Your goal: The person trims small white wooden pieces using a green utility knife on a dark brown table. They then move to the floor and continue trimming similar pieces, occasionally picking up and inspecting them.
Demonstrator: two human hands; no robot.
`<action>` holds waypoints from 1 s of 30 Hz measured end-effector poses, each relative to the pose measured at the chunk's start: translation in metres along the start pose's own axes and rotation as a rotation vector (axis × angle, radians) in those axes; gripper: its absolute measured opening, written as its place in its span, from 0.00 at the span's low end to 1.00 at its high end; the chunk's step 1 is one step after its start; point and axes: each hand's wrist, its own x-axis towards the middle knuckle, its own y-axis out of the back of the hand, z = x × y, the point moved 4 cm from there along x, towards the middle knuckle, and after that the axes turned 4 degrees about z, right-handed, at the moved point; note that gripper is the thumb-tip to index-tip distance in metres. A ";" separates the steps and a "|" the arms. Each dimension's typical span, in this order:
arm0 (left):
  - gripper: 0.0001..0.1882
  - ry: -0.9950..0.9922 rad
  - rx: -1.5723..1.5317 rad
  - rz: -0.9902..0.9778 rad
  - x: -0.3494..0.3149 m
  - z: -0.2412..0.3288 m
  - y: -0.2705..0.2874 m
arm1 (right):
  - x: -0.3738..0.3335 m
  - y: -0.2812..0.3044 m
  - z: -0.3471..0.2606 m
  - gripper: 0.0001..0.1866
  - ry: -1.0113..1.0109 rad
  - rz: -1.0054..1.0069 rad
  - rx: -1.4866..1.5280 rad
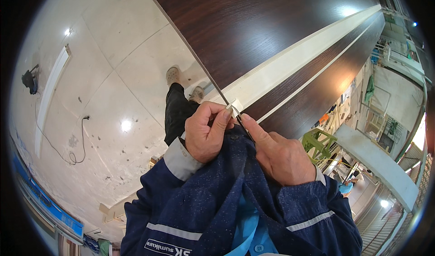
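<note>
Between the thumb and fingers of my left hand [206, 131] is the end of a small pale strip [235, 105], pinched at the edge of the dark wood-grain panel [217, 25]. My right hand [283, 158] is closed around a thin dark knife-like tool [244, 128], its index finger stretched along it. The tool's tip meets the pale strip close to my left fingertips. Most of its handle is hidden in my right palm. A broad cream band [290, 59] runs lengthwise over the panel, away from my hands, with a narrower pale line beside it.
A green plastic stool or crate [319, 143] stands to the right, near a curved grey beam [380, 161]. On the floor at left lie a long white strip [50, 93] and a dark cable [74, 158]. Another person [351, 183] is at lower right.
</note>
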 end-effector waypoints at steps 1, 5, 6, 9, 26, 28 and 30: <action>0.09 -0.001 -0.004 0.000 0.000 0.000 0.000 | 0.000 0.000 0.000 0.38 0.000 -0.002 -0.008; 0.10 0.001 -0.017 -0.003 -0.001 -0.001 0.001 | 0.000 -0.001 -0.001 0.39 -0.010 -0.012 -0.036; 0.10 -0.001 -0.017 -0.005 -0.001 -0.001 0.001 | 0.000 -0.001 -0.001 0.39 -0.010 -0.015 -0.043; 0.10 0.002 -0.013 -0.006 -0.001 -0.001 0.001 | 0.000 -0.001 -0.002 0.39 -0.011 -0.017 -0.051; 0.11 0.036 -0.043 0.036 -0.001 0.003 -0.003 | -0.011 0.000 0.004 0.40 -0.026 -0.062 -0.048; 0.11 0.041 -0.035 0.039 -0.002 0.004 -0.003 | -0.011 0.000 0.003 0.39 -0.024 -0.051 -0.038; 0.11 0.042 -0.027 0.042 -0.002 0.004 -0.002 | -0.011 0.001 0.003 0.39 -0.025 -0.053 -0.036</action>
